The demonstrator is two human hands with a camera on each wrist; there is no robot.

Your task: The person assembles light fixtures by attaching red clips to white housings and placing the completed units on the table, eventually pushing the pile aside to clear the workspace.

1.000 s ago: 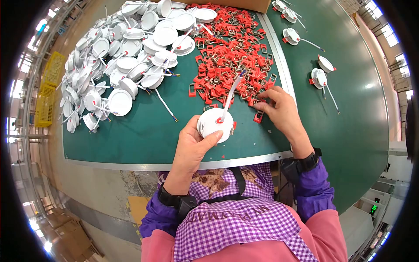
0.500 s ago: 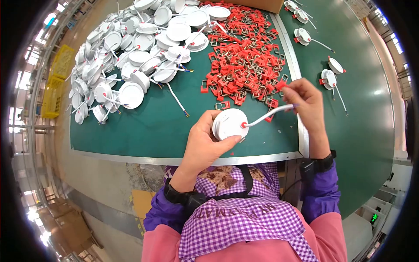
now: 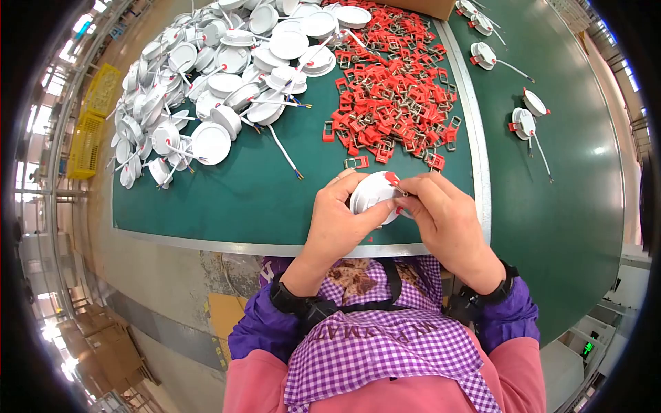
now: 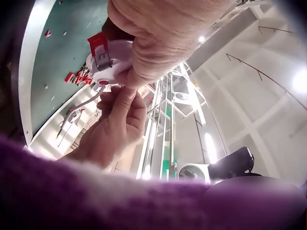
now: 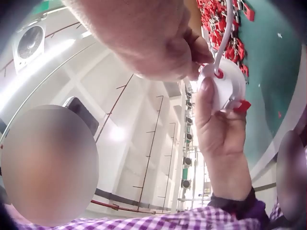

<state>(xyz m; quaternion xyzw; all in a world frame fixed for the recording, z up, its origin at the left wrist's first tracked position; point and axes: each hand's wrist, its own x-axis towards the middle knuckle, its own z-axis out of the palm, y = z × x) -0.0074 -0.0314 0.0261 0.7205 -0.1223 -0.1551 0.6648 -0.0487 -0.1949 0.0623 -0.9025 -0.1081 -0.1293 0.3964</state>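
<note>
My left hand (image 3: 337, 217) grips a round white downlight (image 3: 372, 194) by its rim, thumb across the back, just above the table's front edge. At the light's right side, the fingers and thumb of my right hand (image 3: 449, 219) pinch a red spring clip (image 3: 392, 178) against the housing. In the left wrist view, another red clip (image 4: 99, 46) with a coiled metal spring sits on the light's side. A white cable (image 5: 224, 40) runs out of the back of the light through a red grommet in the right wrist view. My right fingers partly hide the pinched clip.
Many white downlights (image 3: 210, 143) are heaped at the left, beside a pile of red spring clips (image 3: 392, 96). One loose clip (image 3: 357, 162) lies just beyond the light. Several clipped lights (image 3: 523, 122) stand on the right table, past a metal edge strip (image 3: 475, 138).
My right hand took a red clip from the near edge of the pile, lifted it past the cable and brought it to the light. The left hand has turned the light.
</note>
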